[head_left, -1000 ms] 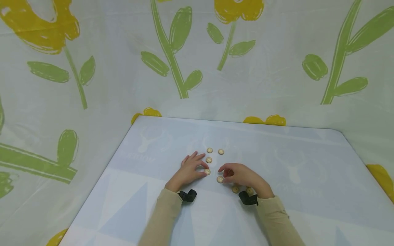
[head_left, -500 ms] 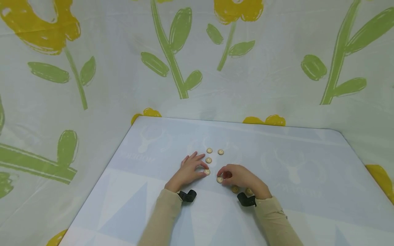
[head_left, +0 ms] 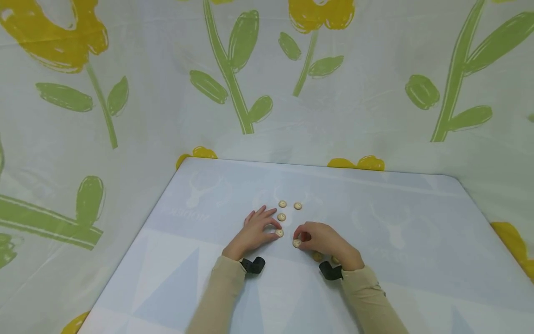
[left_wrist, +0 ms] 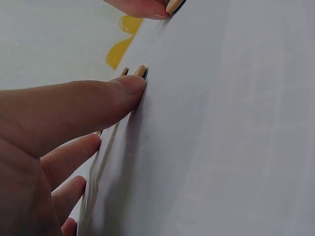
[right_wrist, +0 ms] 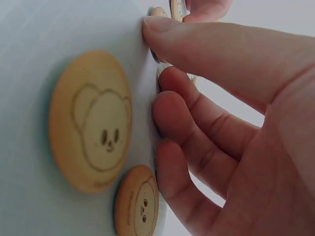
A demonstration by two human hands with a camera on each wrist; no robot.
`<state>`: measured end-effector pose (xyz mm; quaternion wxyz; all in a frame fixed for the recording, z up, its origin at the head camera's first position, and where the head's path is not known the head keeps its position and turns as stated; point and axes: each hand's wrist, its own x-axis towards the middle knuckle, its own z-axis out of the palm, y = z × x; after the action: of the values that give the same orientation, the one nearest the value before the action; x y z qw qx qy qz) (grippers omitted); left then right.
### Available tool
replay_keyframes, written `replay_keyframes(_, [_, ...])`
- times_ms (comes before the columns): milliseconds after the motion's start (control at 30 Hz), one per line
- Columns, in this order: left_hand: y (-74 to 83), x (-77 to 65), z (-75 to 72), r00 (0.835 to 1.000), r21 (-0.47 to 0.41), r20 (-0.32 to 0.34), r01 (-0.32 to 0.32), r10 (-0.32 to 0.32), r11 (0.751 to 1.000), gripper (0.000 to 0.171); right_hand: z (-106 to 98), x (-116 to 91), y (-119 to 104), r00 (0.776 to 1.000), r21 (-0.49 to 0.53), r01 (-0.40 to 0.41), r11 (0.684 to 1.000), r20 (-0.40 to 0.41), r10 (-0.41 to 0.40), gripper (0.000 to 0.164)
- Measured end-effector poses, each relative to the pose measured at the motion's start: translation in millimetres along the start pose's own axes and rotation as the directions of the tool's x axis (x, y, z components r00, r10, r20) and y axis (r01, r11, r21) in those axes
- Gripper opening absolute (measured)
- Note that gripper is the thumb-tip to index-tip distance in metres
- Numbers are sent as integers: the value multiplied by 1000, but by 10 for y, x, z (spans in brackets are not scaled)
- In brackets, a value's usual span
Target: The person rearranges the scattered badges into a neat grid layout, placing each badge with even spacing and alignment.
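In the head view my left hand rests on the table and pinches a round wooden disc between thumb and forefinger. To its right, my right hand holds another wooden disc by its edges, thumb and forefinger on either side. Its other fingers curl down to the tabletop, as the right wrist view shows. Under that hand lie two more discs; the nearer one bears an engraved bear face, and so does the smaller-looking one. Seen from the left wrist, the left thumb covers part of its disc.
Beyond the hands sit three more discs: one by the left fingertips, a far left disc and a far right disc. The pale blue patterned table meets a flower-printed curtain at the back and left.
My right forefinger has come down onto the far edge of its disc, closing the pinch. The left hand keeps its hold in place; the whole view shifts slightly.
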<state>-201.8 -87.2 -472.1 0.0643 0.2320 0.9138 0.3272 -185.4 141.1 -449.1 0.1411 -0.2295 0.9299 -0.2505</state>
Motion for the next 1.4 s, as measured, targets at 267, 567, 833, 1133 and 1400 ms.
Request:
replay_keyframes(267, [-14,0,10,1000,1,0,3,-3,1000,13,14,-12,10,1000,12,18,1000,-9,-18,12])
replay_keyframes(567, [-12,11,7,1000,-6,0,7,-7,1000,13,0,-3,16,1000,25,15,1000,-3,-15,11])
replay_keyframes(833, [1,7,-9,1000,-11,1,6,-6,1000,13,-9,-11,8,1000,23,5,1000,11,-5,12])
replay_keyframes(1133, [-11,11,-3,1000,0,1,7,-7,1000,13,-34,-12,2,1000,10,15,1000,26,-15,9])
replay_keyframes(1400, [-17,10,-7,1000,-11,-2,0,0,1000,13,-48,-21,23,1000,32,4,999,29,-5,9])
